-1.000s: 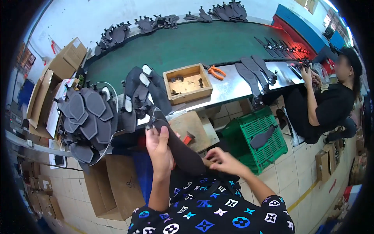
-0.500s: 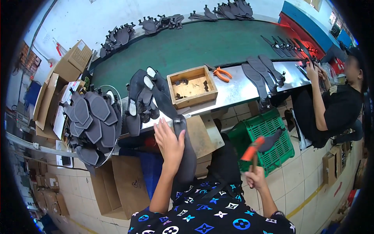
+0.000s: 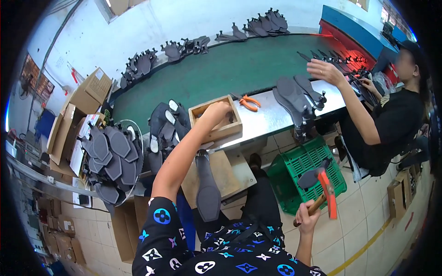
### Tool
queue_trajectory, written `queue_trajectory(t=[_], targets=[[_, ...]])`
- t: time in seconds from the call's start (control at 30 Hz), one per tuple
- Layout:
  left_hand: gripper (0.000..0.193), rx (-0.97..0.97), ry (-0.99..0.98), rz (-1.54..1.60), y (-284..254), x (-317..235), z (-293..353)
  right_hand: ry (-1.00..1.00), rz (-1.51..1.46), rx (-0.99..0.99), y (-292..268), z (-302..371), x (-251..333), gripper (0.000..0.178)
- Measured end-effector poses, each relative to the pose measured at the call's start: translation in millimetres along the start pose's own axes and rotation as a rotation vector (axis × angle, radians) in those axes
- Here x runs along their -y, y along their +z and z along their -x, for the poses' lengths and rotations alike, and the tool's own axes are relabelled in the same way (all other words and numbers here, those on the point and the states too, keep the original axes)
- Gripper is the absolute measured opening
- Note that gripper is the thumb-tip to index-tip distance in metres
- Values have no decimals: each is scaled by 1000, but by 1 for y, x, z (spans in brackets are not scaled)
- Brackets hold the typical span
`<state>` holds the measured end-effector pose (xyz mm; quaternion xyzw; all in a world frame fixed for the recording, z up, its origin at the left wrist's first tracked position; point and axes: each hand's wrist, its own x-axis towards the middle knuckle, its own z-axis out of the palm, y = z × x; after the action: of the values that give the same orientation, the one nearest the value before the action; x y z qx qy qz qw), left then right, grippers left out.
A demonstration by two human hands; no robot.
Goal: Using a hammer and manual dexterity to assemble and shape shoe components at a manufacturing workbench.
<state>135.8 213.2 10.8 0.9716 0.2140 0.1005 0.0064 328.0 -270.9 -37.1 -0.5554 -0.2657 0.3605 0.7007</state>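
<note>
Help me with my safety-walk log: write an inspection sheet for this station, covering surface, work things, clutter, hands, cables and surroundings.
Surface: green bench top, with a shiny metal strip along the near edge.
Work things: dark sole lies over a wooden board, wide end toward the person; wooden box holds small dark pieces.
Clutter: orange-handled pliers beside the box; soles piled at left.
Hands: left hand reaches into the box, grip hidden; right hand holds a red-headed hammer.
Cables: dark line down the left wall, probably a cable.
Surroundings: co-worker at right; green crate on the tiled floor.
</note>
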Motion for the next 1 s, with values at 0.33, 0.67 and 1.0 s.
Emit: queue_trajectory(t=[0.33,0.67,1.0], targets=[[18,-406,-502,1124,-81,-108,56,-301,93,237,39,-48,63,36],[20,-732,-490,1977,-144,-252,158,-396,-49,703,195,-78,128,35],[20,-803,-493,2300,-126,-268,200,-306,-304,844,244,-48,92,23]])
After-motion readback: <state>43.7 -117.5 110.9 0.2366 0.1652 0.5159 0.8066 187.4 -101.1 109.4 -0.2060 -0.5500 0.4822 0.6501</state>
